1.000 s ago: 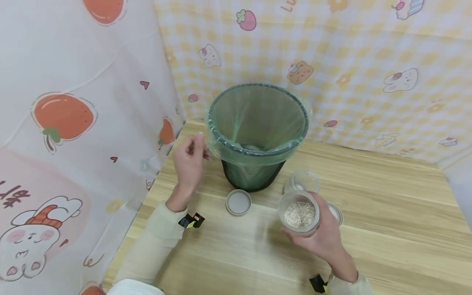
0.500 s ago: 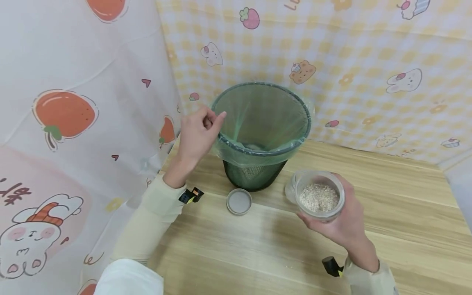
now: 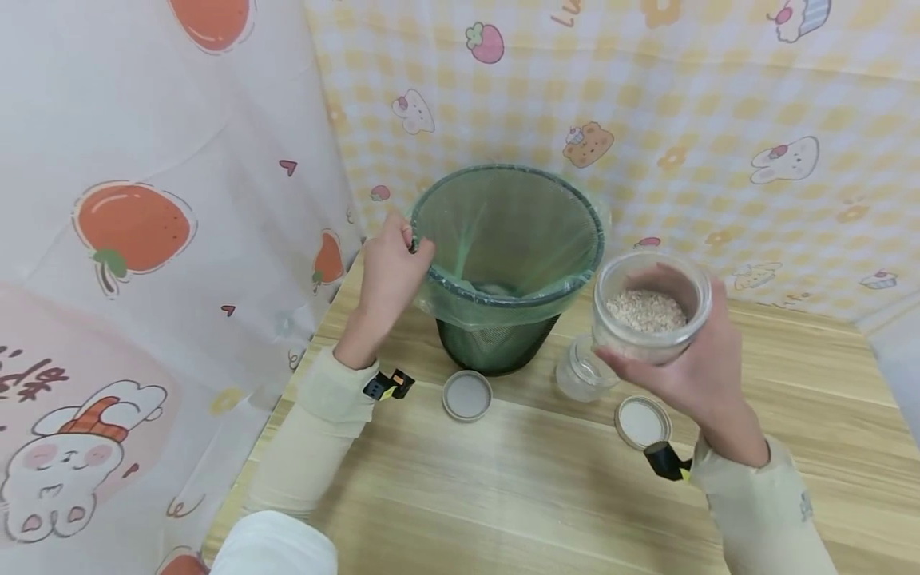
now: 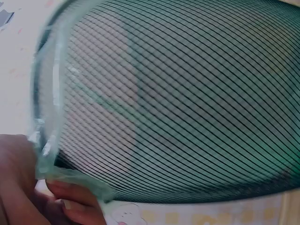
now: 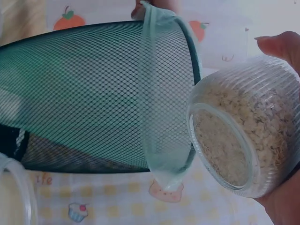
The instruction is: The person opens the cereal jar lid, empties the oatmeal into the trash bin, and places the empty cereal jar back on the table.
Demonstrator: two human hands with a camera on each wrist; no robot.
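A black mesh wastebasket point(image 3: 496, 343), lined with a thin green plastic bag point(image 3: 460, 307), stands upright near the checked cloth. My left hand point(image 3: 391, 275) grips its rim on the left side; in the left wrist view, fingers point(image 4: 77, 199) curl over the bag's folded edge. To the right of the wastebasket my right hand point(image 3: 707, 367) holds a clear glass jar point(image 3: 640, 349) up by its side. The jar has no lid on and is partly filled with pale oat flakes point(image 3: 647, 310). From the right wrist view, ribbed glass point(image 5: 276, 79) shows, with flakes point(image 5: 220, 145) against the bottom.
A second open glass jar point(image 3: 584, 375) stands on the wooden table point(image 3: 503, 495) by the wastebasket's foot. Two round lids, a grey one point(image 3: 467, 395) and a paler one point(image 3: 643, 423), lie nearby. Patterned cloth point(image 3: 704, 104) closes the back and left.
My left hand has risen from beside the wastebasket to its rim and taken hold. My right hand has lifted the oat jar up and to the right, uncovering the second jar and the paler lid.
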